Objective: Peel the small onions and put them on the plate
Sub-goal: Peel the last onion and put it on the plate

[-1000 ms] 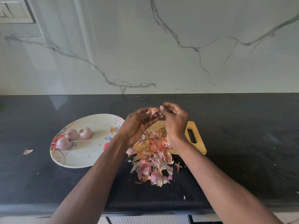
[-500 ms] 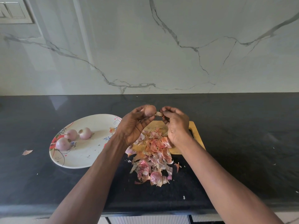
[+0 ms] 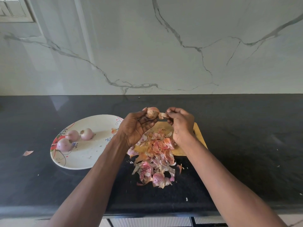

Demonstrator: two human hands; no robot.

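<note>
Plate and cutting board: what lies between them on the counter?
Head view: the left forearm crosses above that stretch, hiding most of it. Loose onion skins spill off the wooden cutting board toward the plate.

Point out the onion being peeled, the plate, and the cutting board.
onion (image 3: 152, 112), head view, on its rounded skin.
plate (image 3: 91, 163), head view, on bare white surface near the front rim.
cutting board (image 3: 199, 136), head view, on its right edge.

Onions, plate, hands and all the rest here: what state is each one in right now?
Onion: half-peeled, held by left hand.
Skin strip: pinched by right hand.
Plate: holds three peeled onions.
Cutting board: covered in peels.
</note>
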